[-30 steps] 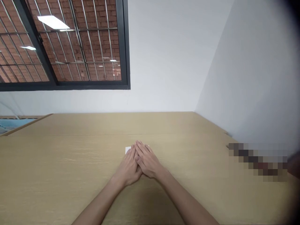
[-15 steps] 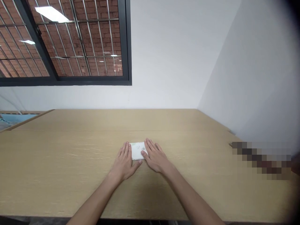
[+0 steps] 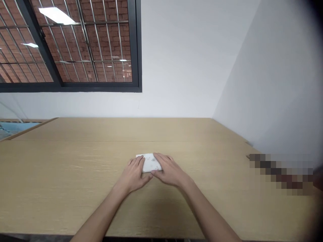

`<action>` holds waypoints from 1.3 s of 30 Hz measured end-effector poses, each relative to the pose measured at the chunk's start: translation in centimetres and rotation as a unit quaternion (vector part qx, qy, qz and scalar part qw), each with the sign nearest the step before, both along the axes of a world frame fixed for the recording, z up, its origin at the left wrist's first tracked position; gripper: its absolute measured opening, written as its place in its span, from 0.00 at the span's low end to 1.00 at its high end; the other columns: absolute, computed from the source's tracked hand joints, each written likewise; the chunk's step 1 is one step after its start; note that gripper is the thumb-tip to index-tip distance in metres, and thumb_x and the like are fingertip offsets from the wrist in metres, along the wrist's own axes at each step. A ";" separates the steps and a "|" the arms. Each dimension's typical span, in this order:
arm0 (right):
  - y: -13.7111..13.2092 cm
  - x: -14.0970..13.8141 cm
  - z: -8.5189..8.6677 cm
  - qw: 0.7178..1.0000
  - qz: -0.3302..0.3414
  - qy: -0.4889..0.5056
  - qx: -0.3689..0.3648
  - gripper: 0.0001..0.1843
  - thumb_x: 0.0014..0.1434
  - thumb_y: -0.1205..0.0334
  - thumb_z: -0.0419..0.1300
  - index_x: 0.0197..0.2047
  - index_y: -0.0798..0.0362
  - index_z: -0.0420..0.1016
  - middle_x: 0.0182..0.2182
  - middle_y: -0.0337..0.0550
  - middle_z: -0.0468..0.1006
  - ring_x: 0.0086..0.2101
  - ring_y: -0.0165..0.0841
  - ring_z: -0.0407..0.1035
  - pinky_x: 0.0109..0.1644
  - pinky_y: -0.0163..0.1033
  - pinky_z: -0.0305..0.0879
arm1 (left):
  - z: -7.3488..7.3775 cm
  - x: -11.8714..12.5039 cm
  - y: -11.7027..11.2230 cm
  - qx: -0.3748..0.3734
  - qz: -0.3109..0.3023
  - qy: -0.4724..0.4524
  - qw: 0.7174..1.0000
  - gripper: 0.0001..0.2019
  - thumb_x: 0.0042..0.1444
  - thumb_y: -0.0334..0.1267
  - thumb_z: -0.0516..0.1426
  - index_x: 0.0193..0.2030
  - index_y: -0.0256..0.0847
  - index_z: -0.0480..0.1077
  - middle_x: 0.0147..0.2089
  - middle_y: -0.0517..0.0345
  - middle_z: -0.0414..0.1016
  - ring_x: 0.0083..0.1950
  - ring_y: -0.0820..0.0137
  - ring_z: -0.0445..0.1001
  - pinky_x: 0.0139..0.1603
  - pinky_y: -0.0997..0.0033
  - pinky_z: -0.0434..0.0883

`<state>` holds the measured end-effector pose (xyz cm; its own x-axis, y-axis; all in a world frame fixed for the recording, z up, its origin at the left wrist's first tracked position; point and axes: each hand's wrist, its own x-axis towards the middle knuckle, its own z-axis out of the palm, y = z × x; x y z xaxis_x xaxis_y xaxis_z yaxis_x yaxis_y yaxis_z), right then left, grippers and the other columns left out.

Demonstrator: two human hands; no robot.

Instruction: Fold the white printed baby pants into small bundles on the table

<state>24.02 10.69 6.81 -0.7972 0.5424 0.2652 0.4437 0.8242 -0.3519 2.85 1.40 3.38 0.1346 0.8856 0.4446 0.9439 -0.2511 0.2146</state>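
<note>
I find the white rectangular piece with small printed motifs [image 3: 149, 163] on the wooden tabletop [image 3: 75, 191], between both hands; cloth or paper, I cannot tell. Fingers of the left hand [image 3: 133, 174] lie bent over its left side; those of the right hand [image 3: 170, 170] cover its right. Both thumbs point inward at the near edge. Whether either hand grips, I cannot tell.

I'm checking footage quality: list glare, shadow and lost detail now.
Head view throughout: white glare on the dark-framed glass window; soft shadow low on the light-brown wooden table; flat, white, patterned rectangular object lacking fine detail; dark blur and pixelation at right.
</note>
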 end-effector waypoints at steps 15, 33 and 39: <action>3.0 -1.4 -1.8 0.952 0.017 0.255 -0.169 0.13 0.65 0.60 0.55 0.53 0.50 0.70 0.48 0.46 0.77 0.49 0.41 0.71 0.55 0.48 0.67 | 1.7 -1.1 0.7 0.029 0.009 -0.177 0.984 0.11 0.65 0.37 0.50 0.48 0.41 0.71 0.50 0.47 0.72 0.55 0.56 0.70 0.59 0.50 0.66; 4.0 -3.1 -3.4 0.845 -0.211 0.368 -0.326 0.29 0.58 0.43 0.62 0.55 0.51 0.61 0.52 0.55 0.75 0.47 0.42 0.76 0.53 0.47 0.72 | 1.9 0.1 -0.5 -0.130 0.014 -0.180 0.975 0.21 0.61 0.41 0.55 0.60 0.40 0.63 0.34 0.56 0.74 0.36 0.59 0.74 0.38 0.62 0.68; 2.3 -2.1 -1.3 0.916 -0.082 0.337 -0.200 0.26 0.68 0.47 0.54 0.64 0.49 0.65 0.65 0.51 0.67 0.64 0.41 0.61 0.69 0.52 0.55 | 2.4 1.3 -1.0 -0.040 -0.037 -0.121 0.991 0.12 0.66 0.42 0.50 0.50 0.42 0.70 0.48 0.48 0.76 0.50 0.57 0.73 0.54 0.55 0.68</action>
